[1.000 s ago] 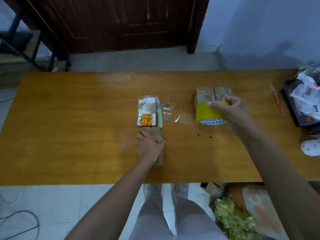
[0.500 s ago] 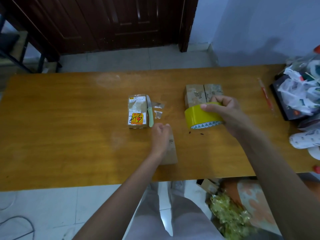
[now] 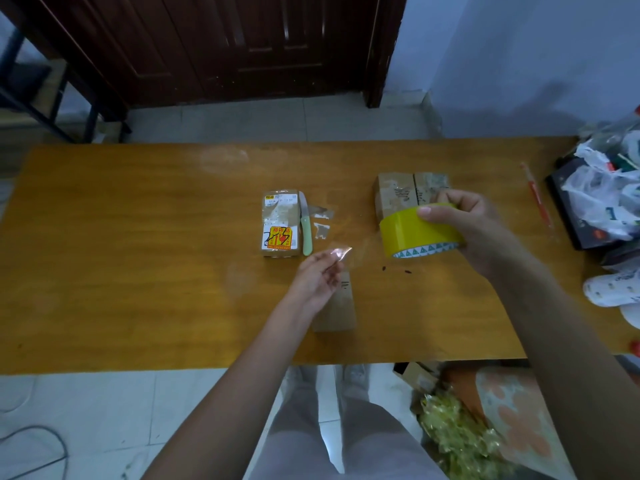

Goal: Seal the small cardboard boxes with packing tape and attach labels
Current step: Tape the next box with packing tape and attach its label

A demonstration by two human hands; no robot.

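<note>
My right hand (image 3: pixel 471 230) grips a yellow roll of packing tape (image 3: pixel 419 232) held above the wooden table (image 3: pixel 138 271). A clear strip of tape (image 3: pixel 349 252) stretches from the roll to my left hand (image 3: pixel 317 282), which pinches its free end. Under my left hand lies a plain small cardboard box (image 3: pixel 337 304). A labelled box (image 3: pixel 280 223) with a white label and an orange sticker lies to the left. Two taped boxes (image 3: pixel 405 194) stand side by side behind the roll.
A knife with a pale green handle (image 3: pixel 306 226) lies against the labelled box, with cut tape scraps (image 3: pixel 322 221) beside it. A red pen (image 3: pixel 536 194) lies at the right. Plastic bags and a dark box (image 3: pixel 595 199) crowd the table's right edge. Bags sit on the floor below.
My left hand left the plain box and lifted, now pinching the tape's free end. The roll in my right hand rose slightly and tape is drawn out between the hands.
</note>
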